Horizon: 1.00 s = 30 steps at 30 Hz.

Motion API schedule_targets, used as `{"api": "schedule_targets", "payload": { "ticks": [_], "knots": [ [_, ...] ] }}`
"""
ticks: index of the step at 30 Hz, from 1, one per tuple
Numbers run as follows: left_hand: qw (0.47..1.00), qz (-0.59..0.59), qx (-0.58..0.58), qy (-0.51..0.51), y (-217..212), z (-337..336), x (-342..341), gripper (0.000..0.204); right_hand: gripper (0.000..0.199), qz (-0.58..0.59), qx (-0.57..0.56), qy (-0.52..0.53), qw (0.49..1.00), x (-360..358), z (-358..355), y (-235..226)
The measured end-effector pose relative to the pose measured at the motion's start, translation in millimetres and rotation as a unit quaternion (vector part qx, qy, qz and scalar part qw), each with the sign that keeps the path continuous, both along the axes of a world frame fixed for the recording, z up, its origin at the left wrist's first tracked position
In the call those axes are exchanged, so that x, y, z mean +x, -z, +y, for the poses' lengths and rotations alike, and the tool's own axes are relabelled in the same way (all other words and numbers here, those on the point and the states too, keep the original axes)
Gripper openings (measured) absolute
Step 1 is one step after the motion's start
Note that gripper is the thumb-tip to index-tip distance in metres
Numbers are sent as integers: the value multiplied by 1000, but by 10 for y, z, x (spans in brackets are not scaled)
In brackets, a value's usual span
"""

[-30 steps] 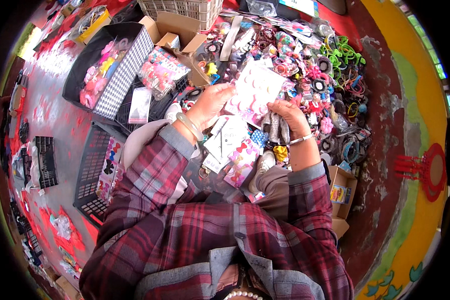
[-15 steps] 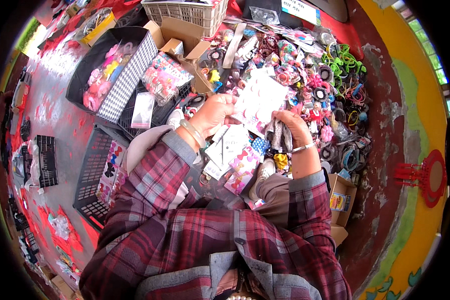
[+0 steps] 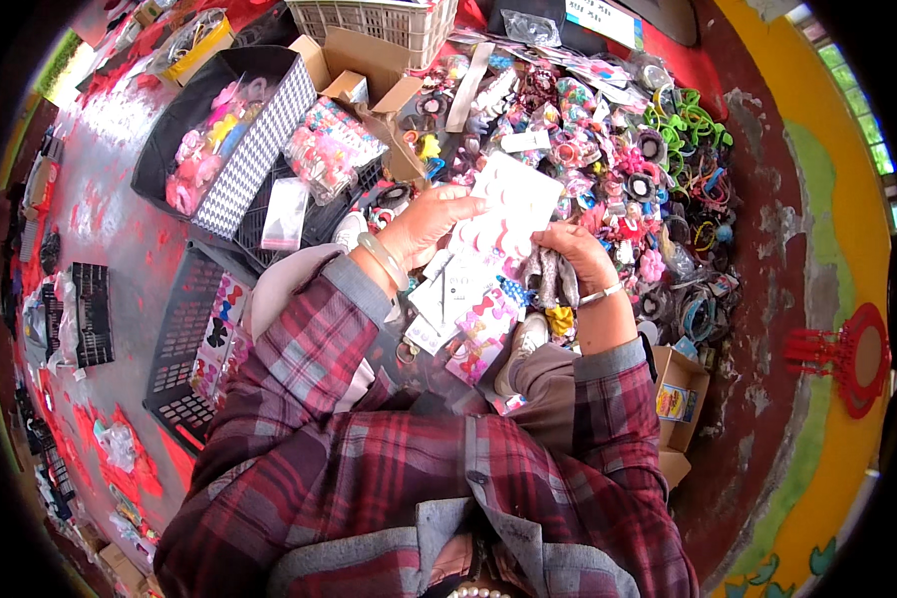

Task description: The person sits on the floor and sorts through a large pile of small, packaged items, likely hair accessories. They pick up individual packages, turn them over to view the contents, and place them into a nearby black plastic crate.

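Between my hands is a white card [image 3: 528, 189] with pinkish-red bow-like shapes on its face. My left hand [image 3: 424, 227] pinches its left edge between thumb and fingers. At the lower right edge my right hand [image 3: 580, 254] grips it, with some fingers hidden behind. Just below the right hand is a grey patterned fabric hair tie [image 3: 549, 279]; whether the hand touches it I cannot tell. Under the card lie several white cards [image 3: 439, 299] and a bow-patterned card [image 3: 485, 334]. A yellow scrunchie [image 3: 560, 320] sits near my shoe.
A heap of hair accessories [image 3: 608, 169] spreads ahead and right, with green hair ties [image 3: 693, 125] at its edge. At left stand a houndstooth box [image 3: 254, 149], an open carton [image 3: 354, 55] and a black crate [image 3: 184, 344]. Another carton [image 3: 683, 399] is by the right wall.
Both hands have shifted slightly, bringing the card a little to the left and lower. It is tilted differently, and its bow shapes show more clearly. A white tag now shows on the heap behind it.
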<state>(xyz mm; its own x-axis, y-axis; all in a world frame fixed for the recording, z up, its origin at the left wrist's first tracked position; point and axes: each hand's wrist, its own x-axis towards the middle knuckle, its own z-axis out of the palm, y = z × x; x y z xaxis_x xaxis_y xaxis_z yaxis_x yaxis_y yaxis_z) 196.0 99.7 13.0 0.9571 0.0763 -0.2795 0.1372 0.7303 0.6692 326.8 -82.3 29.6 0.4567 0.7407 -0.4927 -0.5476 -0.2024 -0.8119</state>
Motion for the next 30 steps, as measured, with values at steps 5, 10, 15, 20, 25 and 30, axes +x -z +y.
{"api": "schedule_targets", "payload": {
  "ticks": [5,10,15,20,25,30],
  "knots": [
    [998,-9,-61,-23,-20,-16,18,26,20,-35,-39,-88,995,-78,-19,-11],
    [999,-10,-18,-26,37,-16,24,24,23,-57,-38,-126,990,-121,-4,6],
    [999,-11,-15,-40,38,-19,21,23,22,-76,-38,-149,985,-95,-32,35],
    [997,-8,-57,-58,-21,-19,12,20,22,-47,-49,-125,990,-151,20,-83],
    [995,-22,-79,-50,-11,-6,14,25,23,-56,-38,-131,989,-104,-9,11],
    [995,-46,-88,-26,-53,-26,-4,32,21,-55,-23,-116,991,-105,3,5]
  ]
}}
